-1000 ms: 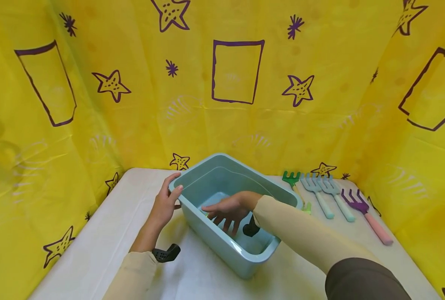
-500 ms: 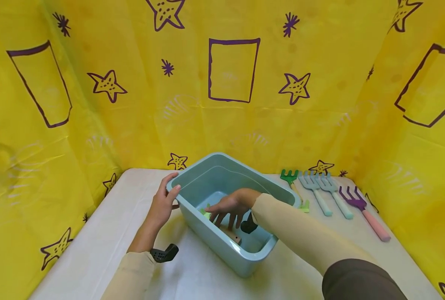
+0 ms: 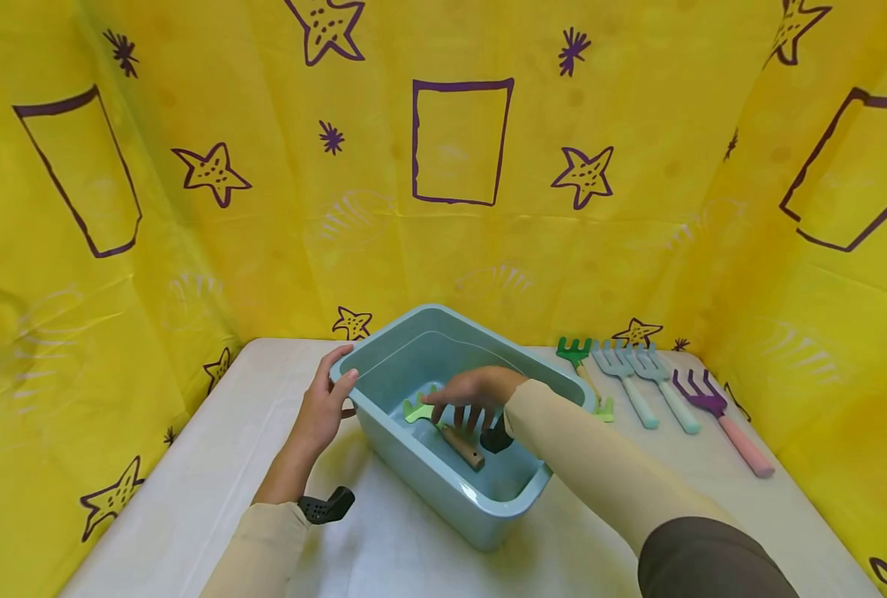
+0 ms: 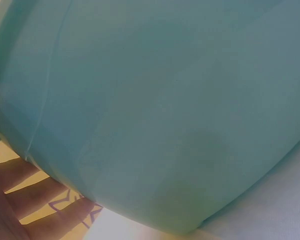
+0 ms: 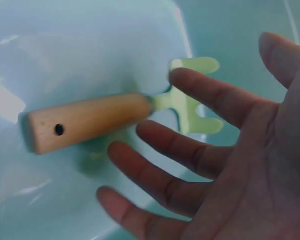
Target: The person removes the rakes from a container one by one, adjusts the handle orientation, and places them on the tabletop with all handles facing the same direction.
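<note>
My left hand (image 3: 320, 419) grips the left rim of a blue-green plastic tub (image 3: 428, 473), thumb over the edge and fingers outside. In the left wrist view, its fingers (image 4: 27, 195) lie along the tub's outer wall. Inside the tub, a small hand rake with a light green head and wooden handle (image 3: 463, 448) lies on the bottom. My right hand (image 3: 477, 390) reaches into the tub over the rake with spread fingers, holding nothing. The right wrist view has this hand (image 5: 225, 160) beside the rake handle (image 5: 90, 122), index fingertip overlapping the green head; contact cannot be made out.
Right of the tub lie a green rake (image 3: 574, 350), two light blue rakes (image 3: 641, 407) (image 3: 671, 394) and a purple rake with a pink handle (image 3: 746, 448). A light green rake head (image 3: 605, 409) shows past the rim. Yellow curtains (image 3: 264, 274) surround the white table (image 3: 384, 548).
The right hand has lifted and drawn slightly right, its fingers off the wooden-handled rake, which now shows on the tub's bottom. The left hand keeps its hold on the rim.
</note>
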`<state>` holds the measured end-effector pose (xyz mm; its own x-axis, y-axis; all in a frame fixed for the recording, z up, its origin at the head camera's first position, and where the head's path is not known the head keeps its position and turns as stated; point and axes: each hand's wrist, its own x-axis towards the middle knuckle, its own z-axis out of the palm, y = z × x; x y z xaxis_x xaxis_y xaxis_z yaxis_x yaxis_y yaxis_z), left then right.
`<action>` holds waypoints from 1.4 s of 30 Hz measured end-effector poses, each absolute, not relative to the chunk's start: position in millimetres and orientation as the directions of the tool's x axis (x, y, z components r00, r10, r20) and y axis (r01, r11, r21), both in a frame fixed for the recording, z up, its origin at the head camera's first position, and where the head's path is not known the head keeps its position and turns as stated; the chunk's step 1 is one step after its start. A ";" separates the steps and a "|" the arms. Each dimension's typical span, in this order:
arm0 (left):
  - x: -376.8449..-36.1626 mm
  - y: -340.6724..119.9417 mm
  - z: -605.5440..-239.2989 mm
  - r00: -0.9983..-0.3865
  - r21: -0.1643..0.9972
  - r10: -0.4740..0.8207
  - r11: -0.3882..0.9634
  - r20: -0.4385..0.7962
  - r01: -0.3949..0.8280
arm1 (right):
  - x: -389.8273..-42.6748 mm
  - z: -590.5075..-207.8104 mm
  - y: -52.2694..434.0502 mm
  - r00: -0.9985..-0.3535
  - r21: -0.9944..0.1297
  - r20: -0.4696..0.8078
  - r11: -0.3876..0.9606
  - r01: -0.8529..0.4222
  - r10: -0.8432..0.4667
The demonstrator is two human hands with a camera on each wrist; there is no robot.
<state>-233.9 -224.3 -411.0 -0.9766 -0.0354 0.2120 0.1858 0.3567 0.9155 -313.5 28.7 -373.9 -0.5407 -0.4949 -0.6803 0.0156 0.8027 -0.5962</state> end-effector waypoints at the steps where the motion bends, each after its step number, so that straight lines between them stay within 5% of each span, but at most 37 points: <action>1: -233.9 -224.1 -410.7 -0.976 0.916 -0.036 0.356 0.213 0.186 | -312.9 -374.5 28.6 -0.540 -0.574 -0.693 0.819 0.012 -0.478; 8: -234.9 -223.4 -410.0 -0.981 0.922 -0.031 0.347 0.193 0.171 | -308.2 -377.5 27.3 -0.502 -0.455 -0.753 0.888 -0.067 -0.424; 13: -235.4 -222.7 -408.1 -0.983 0.921 -0.033 0.358 0.180 0.157 | -308.1 -376.2 26.0 -0.508 -0.503 -0.725 0.861 -0.072 -0.466; 21: -233.8 -222.4 -408.5 -0.980 0.918 -0.030 0.358 0.196 0.173 | -306.8 -370.7 26.1 -0.634 -0.665 -0.623 0.737 0.120 -0.459; 30: -233.6 -223.0 -410.4 -0.978 0.916 -0.031 0.358 0.207 0.182 | -306.8 -373.1 28.0 -0.756 -0.714 -0.497 0.696 0.078 -0.425; 36: -233.9 -223.8 -410.6 -0.979 0.917 -0.038 0.360 0.198 0.172 | -309.9 -372.5 27.8 -0.723 -0.685 -0.575 0.709 0.170 -0.382; 42: -222.9 -218.2 -394.3 -0.985 0.928 -0.029 0.341 0.169 0.150 | -311.4 -374.5 26.7 -0.615 -0.651 -0.680 0.714 0.256 -0.400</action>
<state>-222.9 -218.2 -394.3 -0.9851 -0.0290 0.1693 0.1495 0.3408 0.9282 -311.4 26.7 -374.5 -0.6146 -0.3999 -0.6799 0.2557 0.7144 -0.6514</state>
